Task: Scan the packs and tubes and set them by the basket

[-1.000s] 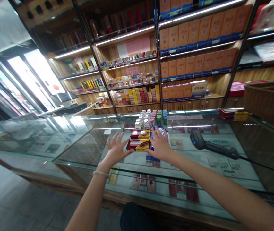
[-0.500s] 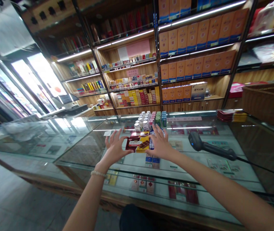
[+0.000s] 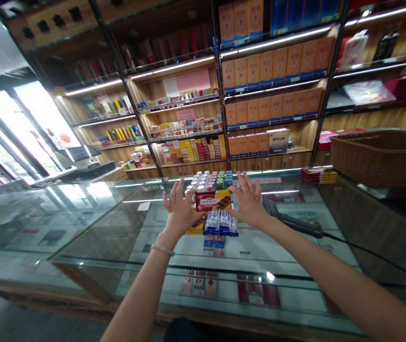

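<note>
A dark red and yellow chocolate packet [image 3: 208, 201] is held level between my two hands, its printed face towards me. My left hand [image 3: 180, 209] grips its left end with thumb below and fingers spread upward. At the right end, my right hand [image 3: 248, 202] pinches it the same way. Just below and behind lie blue-and-white wrapped snack packets [image 3: 220, 224] on the glass counter [image 3: 174, 247]. A yellow packet [image 3: 195, 228] shows partly under my left hand. Behind the packet stand rows of small capped bottles [image 3: 206, 178] in white, pink, green and blue.
A black handheld scanner [image 3: 295, 224] with a cable lies right of my right hand, partly hidden by it. Further right are a stack of red and yellow packets [image 3: 317, 175] and a wicker basket [image 3: 381, 156]. Shelves with orange boxes [image 3: 274, 111] line the wall.
The view has turned right. The chocolate packet has come up off the others, uncovering the blue-and-white packets and a yellow one beneath. Both hands moved along with it.
</note>
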A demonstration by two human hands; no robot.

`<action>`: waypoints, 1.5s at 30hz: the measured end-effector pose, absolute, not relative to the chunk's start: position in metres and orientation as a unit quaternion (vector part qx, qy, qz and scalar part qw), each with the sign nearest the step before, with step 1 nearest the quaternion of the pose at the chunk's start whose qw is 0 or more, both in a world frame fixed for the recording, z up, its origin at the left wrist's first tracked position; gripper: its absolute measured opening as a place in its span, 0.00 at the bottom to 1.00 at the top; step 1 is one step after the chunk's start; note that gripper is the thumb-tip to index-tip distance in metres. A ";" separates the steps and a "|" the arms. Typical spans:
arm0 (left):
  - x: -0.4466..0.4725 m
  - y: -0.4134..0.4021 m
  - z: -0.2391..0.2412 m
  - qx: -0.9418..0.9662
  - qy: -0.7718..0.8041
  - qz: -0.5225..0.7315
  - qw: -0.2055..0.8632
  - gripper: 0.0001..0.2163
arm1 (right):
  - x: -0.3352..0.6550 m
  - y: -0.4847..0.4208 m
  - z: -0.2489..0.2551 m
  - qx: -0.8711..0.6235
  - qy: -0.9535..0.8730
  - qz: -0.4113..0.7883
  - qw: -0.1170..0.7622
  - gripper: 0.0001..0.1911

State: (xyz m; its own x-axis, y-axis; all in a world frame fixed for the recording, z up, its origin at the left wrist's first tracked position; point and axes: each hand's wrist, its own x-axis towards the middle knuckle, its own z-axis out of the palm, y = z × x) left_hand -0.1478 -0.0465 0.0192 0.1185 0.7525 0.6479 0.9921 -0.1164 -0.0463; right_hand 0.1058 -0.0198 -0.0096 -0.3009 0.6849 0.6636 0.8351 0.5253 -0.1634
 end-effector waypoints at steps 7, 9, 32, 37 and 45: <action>-0.089 -0.024 0.020 -0.720 -0.601 -0.267 0.221 0.36 | 0.158 -0.008 -0.009 -0.526 -0.761 -0.139 0.353 0.32; -0.070 -0.018 0.020 -0.725 -0.592 -0.273 0.221 0.35 | 0.176 -0.004 -0.009 -0.539 -0.750 -0.149 0.353 0.32; 0.050 0.036 -0.001 -0.743 -0.555 -0.313 0.203 0.30 | 0.289 0.027 -0.022 -0.588 -0.704 -0.195 0.347 0.29; 0.050 0.028 -0.003 -0.739 -0.561 -0.317 0.195 0.31 | 0.290 0.015 -0.017 -0.579 -0.711 -0.215 0.337 0.29; 0.053 0.020 0.006 -0.736 -0.543 -0.324 0.240 0.38 | 0.286 0.002 -0.004 -0.558 -0.694 -0.283 0.357 0.31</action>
